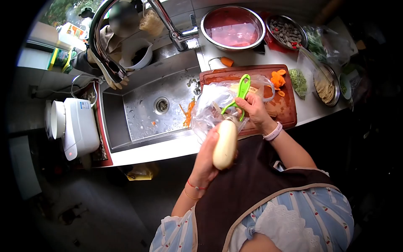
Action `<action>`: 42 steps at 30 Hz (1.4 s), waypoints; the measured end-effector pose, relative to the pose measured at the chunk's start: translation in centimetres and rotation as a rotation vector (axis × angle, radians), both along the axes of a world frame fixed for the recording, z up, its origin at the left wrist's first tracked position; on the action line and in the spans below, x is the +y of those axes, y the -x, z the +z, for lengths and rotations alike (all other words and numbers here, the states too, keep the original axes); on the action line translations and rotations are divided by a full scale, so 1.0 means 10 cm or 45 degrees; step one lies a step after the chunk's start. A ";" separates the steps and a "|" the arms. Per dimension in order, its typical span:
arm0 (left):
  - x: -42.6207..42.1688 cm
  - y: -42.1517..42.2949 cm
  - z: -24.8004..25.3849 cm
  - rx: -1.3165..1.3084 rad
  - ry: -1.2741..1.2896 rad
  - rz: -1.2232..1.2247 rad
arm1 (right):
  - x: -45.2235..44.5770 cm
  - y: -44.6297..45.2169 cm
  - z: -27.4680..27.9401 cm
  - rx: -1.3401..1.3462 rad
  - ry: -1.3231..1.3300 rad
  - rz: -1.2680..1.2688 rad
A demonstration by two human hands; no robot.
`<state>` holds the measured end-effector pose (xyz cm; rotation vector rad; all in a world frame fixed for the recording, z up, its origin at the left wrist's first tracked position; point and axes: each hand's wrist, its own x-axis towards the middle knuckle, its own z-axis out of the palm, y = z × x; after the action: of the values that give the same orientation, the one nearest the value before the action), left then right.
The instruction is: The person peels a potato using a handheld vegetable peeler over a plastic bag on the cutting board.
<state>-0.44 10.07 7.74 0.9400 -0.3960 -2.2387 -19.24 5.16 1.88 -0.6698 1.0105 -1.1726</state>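
Observation:
My left hand (205, 158) is wrapped round a pale, smooth, oblong root vegetable (225, 147), held up in front of the apron; its exact kind is unclear. Just above it, my right hand (255, 111) grips a bright green Y-shaped peeler (244, 87), whose head points down toward the vegetable's upper end. Behind both hands lies a crumpled clear plastic bag (205, 105) with brownish scraps, spread over the counter edge and part of the brown cutting board (287, 107). Sliced carrot (277, 79) sits at the board's far right corner.
To the left is a steel sink (142, 111) with orange peelings (188, 113) and a faucet (178, 38) above. At the back stand a basin of reddish liquid (232, 27) and a bowl of shellfish (287, 32). A carrot piece (227, 61) lies behind the board; bagged greens (298, 82) lie right.

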 end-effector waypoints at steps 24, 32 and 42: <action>-0.21 0.13 -0.05 0.142 -0.289 0.278 | 0.42 -0.21 0.83 0.241 0.136 0.371; -0.15 0.00 -0.06 0.100 -0.171 0.131 | 0.09 -0.02 0.35 -0.001 -0.073 0.318; -0.15 -0.05 -0.10 0.125 -0.178 -0.006 | 0.11 0.11 0.14 1.686 0.700 0.185</action>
<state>0.05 8.58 6.79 0.8958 -0.1999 -2.3300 -20.35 6.26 3.23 -2.0673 1.6564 -0.7840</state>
